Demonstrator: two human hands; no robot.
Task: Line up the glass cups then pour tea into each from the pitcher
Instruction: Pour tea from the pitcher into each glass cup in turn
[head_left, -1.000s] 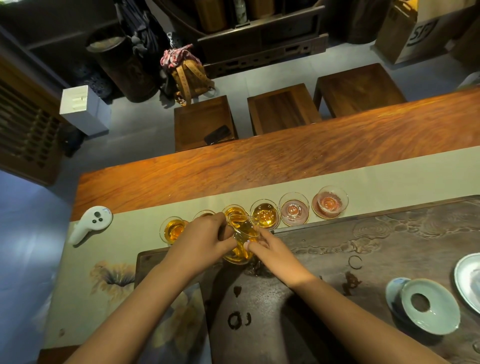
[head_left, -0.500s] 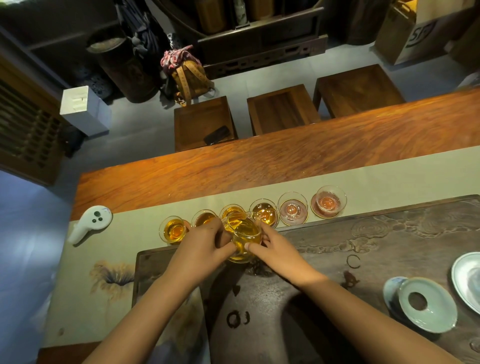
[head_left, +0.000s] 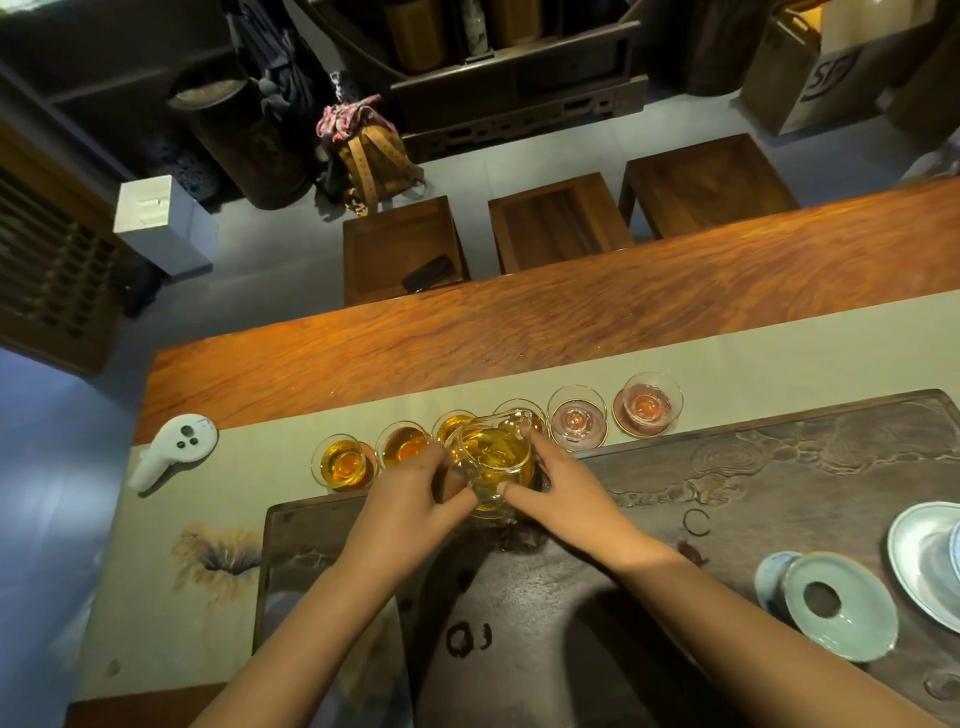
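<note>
A long reddish-brown wooden table (head_left: 571, 322) spans the frame under warm light. Beyond it, 3 square dark-wood stools (head_left: 558, 221) stand on a grey tiled floor (head_left: 270, 249). A white rectangular box (head_left: 161, 221) sits at left; dark carved wooden furniture (head_left: 514, 83) lines the dim back wall.

A tea room: a long wooden table (head_left: 571, 322) with a carved tea tray (head_left: 779, 467), low wooden stools (head_left: 558, 223) opposite (three of them), dark carved cabinets (head_left: 519, 98) behind
</note>
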